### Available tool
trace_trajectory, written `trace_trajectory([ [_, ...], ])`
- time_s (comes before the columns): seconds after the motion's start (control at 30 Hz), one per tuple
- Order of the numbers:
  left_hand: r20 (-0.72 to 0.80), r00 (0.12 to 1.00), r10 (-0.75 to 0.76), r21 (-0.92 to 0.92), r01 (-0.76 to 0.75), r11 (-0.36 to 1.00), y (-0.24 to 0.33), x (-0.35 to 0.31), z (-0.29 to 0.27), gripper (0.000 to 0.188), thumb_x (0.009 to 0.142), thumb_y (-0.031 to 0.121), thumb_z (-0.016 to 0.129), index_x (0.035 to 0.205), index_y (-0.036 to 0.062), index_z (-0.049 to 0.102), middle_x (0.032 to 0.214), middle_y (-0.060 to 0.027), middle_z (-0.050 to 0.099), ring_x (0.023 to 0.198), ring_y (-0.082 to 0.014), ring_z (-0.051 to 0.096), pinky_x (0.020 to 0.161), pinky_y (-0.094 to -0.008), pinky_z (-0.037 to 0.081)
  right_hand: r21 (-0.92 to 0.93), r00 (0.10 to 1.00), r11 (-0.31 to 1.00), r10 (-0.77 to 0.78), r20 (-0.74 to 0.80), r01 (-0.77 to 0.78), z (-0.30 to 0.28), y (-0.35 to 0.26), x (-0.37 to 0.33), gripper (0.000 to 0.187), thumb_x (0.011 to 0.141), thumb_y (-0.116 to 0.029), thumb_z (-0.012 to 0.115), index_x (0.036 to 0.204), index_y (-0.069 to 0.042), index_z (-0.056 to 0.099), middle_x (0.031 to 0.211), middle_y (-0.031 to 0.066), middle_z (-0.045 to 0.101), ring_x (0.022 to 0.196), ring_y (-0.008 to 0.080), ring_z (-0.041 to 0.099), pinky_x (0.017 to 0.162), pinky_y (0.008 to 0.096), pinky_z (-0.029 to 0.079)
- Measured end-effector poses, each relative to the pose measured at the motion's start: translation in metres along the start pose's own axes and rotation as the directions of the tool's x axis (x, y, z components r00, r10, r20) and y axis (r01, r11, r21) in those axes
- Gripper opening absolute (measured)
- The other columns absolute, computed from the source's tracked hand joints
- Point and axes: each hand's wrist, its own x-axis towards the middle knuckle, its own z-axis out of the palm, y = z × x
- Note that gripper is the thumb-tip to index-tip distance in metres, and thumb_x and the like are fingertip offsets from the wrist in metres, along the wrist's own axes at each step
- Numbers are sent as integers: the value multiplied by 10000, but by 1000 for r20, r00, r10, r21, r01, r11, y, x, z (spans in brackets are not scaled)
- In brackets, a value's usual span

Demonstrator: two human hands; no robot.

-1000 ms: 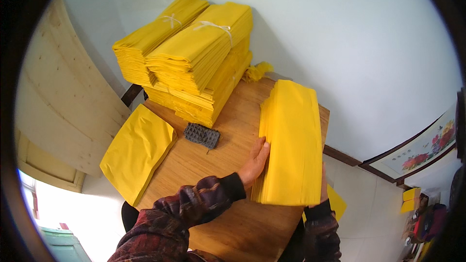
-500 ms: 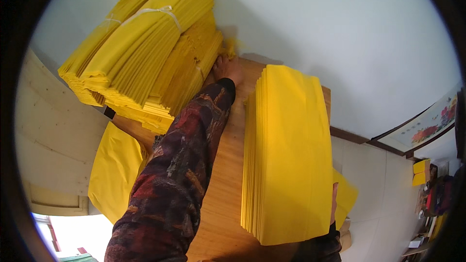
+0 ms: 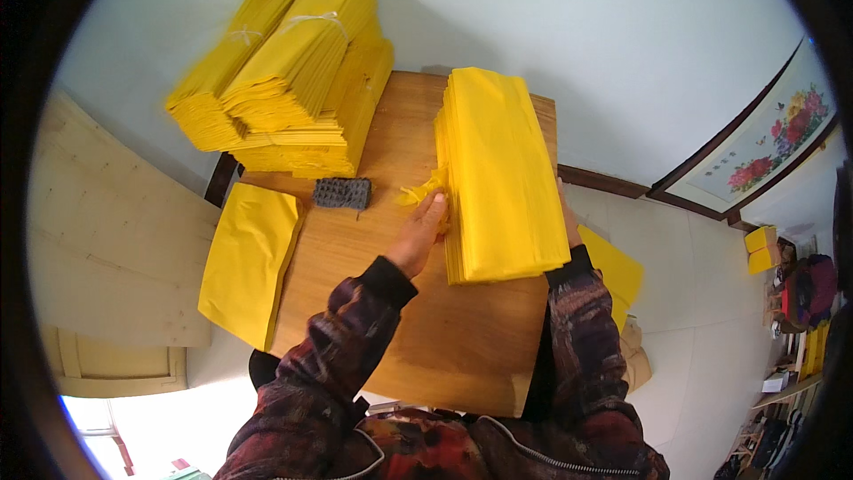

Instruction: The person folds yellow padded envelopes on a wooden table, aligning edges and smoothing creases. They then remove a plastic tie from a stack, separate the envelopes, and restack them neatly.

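A tall stack of folded yellow paper (image 3: 502,178) stands on the wooden table, its folded edges facing left. My left hand (image 3: 422,236) is at the stack's left side, closed around a crumpled bunch of thin yellow strips (image 3: 426,188). Along the stack's right side lies my right hand (image 3: 569,213), fingers stretched against it; the stack hides most of that hand. A dark grey knitted piece (image 3: 342,193) rests on the table left of my left hand.
Tied yellow bundles (image 3: 298,53) are piled at the table's back left, by the wall. More yellow paper (image 3: 249,262) overhangs the left edge of the wooden table (image 3: 426,338). Another yellow piece (image 3: 613,271) shows beyond the right edge. A flower picture (image 3: 764,147) hangs on the right wall.
My left hand has drawn back from beside the tied bundles to the paper stack, bringing the yellow strips. My right hand stays at the stack's right side. The view has shifted, showing more of the table.
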Motion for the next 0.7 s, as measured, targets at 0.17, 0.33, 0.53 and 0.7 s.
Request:
trace_trajectory([
  [0.17,-39,998,-54,-12,54,998,-5,-5,2,545,994,448,316,1421,110,327,1350,-34,460,1180,-152,448,943,-294,359,-150,997,989,-26,-78,14,6,13,-2,606,979,-510,313,1320,-23,435,1206,117,554,1024,198,578,848,279,498],
  [0.33,11,1000,-23,22,23,999,-4,-69,-11,524,997,427,321,1414,109,337,1344,-35,461,1183,-154,451,956,-318,361,-102,1000,995,-13,-12,12,26,48,-42,581,986,-486,321,1314,-22,441,1212,125,554,1016,198,580,846,283,502],
  [0.53,-129,992,-4,-40,-1,999,-27,-159,-36,517,983,402,393,1396,93,362,1331,-36,468,1142,-144,459,928,-305,365,64,994,992,108,33,-110,60,92,-97,571,978,-485,351,1307,-29,448,1204,120,559,1031,212,572,871,314,495],
  [0.7,-177,984,19,-115,-39,993,-23,-184,-73,364,940,242,537,1261,73,503,1080,-12,574,950,-107,527,827,-252,413,-119,996,993,17,-83,-27,61,78,-115,514,968,-455,417,1300,-66,473,1181,110,573,1030,208,570,907,317,459],
])
